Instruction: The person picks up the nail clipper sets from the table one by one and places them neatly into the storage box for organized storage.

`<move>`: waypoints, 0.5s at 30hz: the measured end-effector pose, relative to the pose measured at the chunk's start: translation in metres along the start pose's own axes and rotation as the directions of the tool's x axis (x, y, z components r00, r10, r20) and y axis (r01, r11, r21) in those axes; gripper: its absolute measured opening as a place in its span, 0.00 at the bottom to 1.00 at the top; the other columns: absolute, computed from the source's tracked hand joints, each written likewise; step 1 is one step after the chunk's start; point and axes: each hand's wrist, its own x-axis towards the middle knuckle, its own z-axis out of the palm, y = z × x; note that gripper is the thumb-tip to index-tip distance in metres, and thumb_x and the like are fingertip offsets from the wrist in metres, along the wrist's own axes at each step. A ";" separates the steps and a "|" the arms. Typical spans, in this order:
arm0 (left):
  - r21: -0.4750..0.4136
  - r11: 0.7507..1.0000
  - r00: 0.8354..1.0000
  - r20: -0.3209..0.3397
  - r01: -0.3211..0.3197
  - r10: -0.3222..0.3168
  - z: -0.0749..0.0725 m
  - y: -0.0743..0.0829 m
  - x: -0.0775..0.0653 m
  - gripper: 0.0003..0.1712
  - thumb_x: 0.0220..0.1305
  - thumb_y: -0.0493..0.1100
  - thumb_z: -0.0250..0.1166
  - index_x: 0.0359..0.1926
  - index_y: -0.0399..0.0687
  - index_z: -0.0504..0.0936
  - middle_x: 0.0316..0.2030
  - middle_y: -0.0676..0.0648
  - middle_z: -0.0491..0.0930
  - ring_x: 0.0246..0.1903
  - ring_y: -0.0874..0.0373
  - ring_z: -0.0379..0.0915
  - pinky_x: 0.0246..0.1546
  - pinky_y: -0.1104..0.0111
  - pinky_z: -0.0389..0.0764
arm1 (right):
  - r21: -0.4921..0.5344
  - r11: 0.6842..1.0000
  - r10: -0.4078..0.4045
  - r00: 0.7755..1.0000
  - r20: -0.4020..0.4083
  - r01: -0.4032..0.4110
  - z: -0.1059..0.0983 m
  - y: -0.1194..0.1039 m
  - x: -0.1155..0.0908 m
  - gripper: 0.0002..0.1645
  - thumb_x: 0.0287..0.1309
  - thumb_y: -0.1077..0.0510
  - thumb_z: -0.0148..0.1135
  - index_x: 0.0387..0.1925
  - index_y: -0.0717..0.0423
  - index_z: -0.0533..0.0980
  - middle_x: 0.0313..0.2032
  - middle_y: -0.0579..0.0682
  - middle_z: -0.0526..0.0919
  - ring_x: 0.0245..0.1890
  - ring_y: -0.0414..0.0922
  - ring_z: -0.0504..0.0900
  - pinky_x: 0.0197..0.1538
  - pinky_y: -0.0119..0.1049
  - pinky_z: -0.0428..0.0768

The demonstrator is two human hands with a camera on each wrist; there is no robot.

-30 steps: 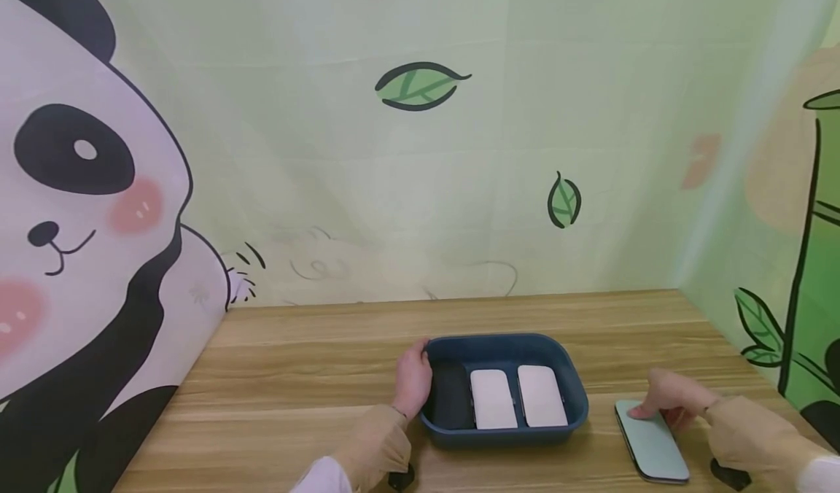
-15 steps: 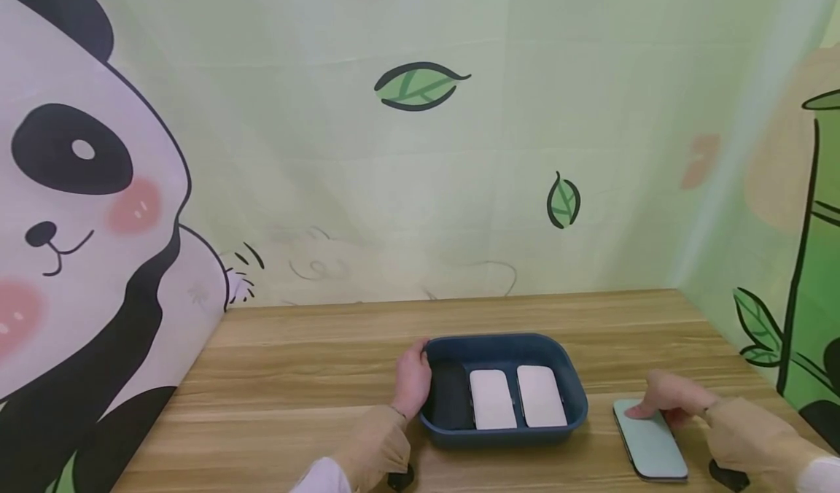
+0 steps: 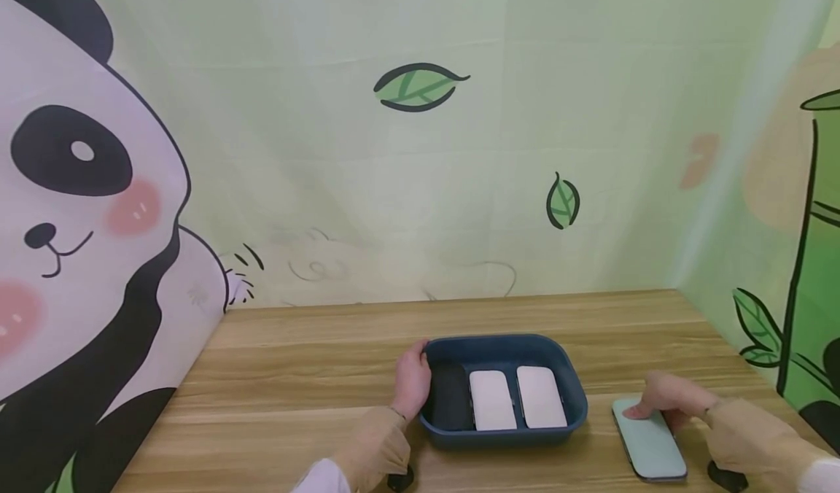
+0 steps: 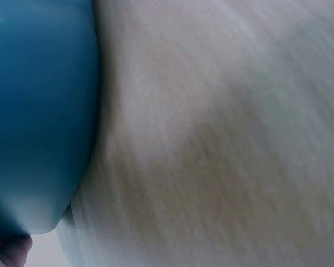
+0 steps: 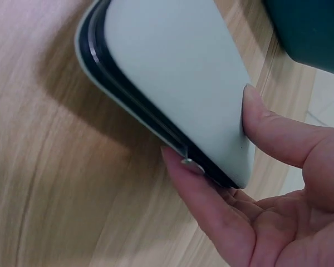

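My left hand (image 3: 413, 382) grips the left end of a dark blue plastic box (image 3: 571, 376), fingers at its rim. In the left wrist view, the box's wall (image 4: 42, 111) fills the left side and a fingertip shows at its lower edge. Inside, side by side, are a black flat case (image 3: 453, 397) and two white ones, the middle (image 3: 494, 400) and the right (image 3: 541, 397). To the right of the box, my right hand (image 3: 676, 398) pinches a pale green flat case (image 5: 178, 67) with rounded corners, a dark seam and a small metal tab. The thumb lies along one edge, a finger along the opposite one.
The wood-grain table (image 3: 295, 362) runs back to a printed cloth backdrop (image 3: 315, 187) with a panda and leaves. Another cloth side stands at the right. Dark wrist devices show beneath both cuffs, the right device (image 3: 727, 476) near the table's front.
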 end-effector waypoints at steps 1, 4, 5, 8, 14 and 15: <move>0.004 1.000 1.000 -0.001 -0.002 0.002 0.000 0.000 0.000 0.15 0.57 0.22 0.50 0.45 0.25 0.75 0.42 0.32 0.76 0.44 0.42 0.72 0.44 0.54 0.72 | 0.009 1.000 -0.003 1.000 0.002 0.003 0.000 0.000 0.000 0.38 0.46 0.56 0.69 0.38 0.85 0.58 0.27 0.60 0.73 0.30 0.57 0.77 0.31 0.46 0.79; 0.013 1.000 1.000 -0.009 -0.004 0.004 0.001 0.000 0.000 0.14 0.57 0.22 0.51 0.45 0.25 0.75 0.42 0.33 0.76 0.43 0.42 0.72 0.44 0.55 0.72 | 0.016 1.000 -0.012 1.000 0.003 0.012 0.001 0.000 -0.001 0.34 0.46 0.57 0.69 0.36 0.84 0.61 0.27 0.58 0.73 0.29 0.55 0.77 0.30 0.46 0.79; 0.015 1.000 1.000 -0.012 -0.005 0.005 0.001 0.000 0.000 0.14 0.57 0.22 0.51 0.45 0.25 0.75 0.42 0.33 0.76 0.43 0.42 0.73 0.43 0.55 0.72 | 0.013 1.000 -0.018 1.000 0.002 0.018 0.002 0.001 -0.001 0.33 0.47 0.57 0.69 0.35 0.83 0.62 0.26 0.58 0.72 0.28 0.55 0.77 0.30 0.46 0.79; 0.020 1.000 1.000 -0.016 -0.006 0.006 0.001 0.000 -0.001 0.14 0.57 0.23 0.51 0.45 0.25 0.75 0.41 0.33 0.76 0.43 0.41 0.73 0.43 0.54 0.72 | -0.014 1.000 -0.027 1.000 -0.006 0.027 0.002 0.001 -0.001 0.29 0.46 0.57 0.69 0.31 0.80 0.65 0.25 0.56 0.71 0.26 0.53 0.77 0.28 0.45 0.79; 0.020 1.000 1.000 -0.018 -0.007 0.007 -0.001 0.001 -0.002 0.14 0.57 0.23 0.51 0.45 0.25 0.75 0.42 0.33 0.76 0.43 0.41 0.73 0.42 0.54 0.73 | -0.018 0.999 -0.030 0.999 -0.026 0.030 0.003 0.002 0.000 0.27 0.45 0.56 0.70 0.28 0.78 0.66 0.23 0.55 0.70 0.25 0.52 0.77 0.28 0.44 0.79; 0.023 1.000 1.000 -0.018 -0.008 0.008 -0.001 0.001 -0.002 0.14 0.57 0.23 0.51 0.45 0.25 0.75 0.41 0.33 0.76 0.43 0.41 0.73 0.42 0.54 0.73 | -0.011 0.999 -0.032 0.999 -0.028 0.032 0.003 0.002 0.000 0.28 0.45 0.56 0.70 0.28 0.78 0.66 0.23 0.55 0.69 0.25 0.52 0.76 0.28 0.44 0.79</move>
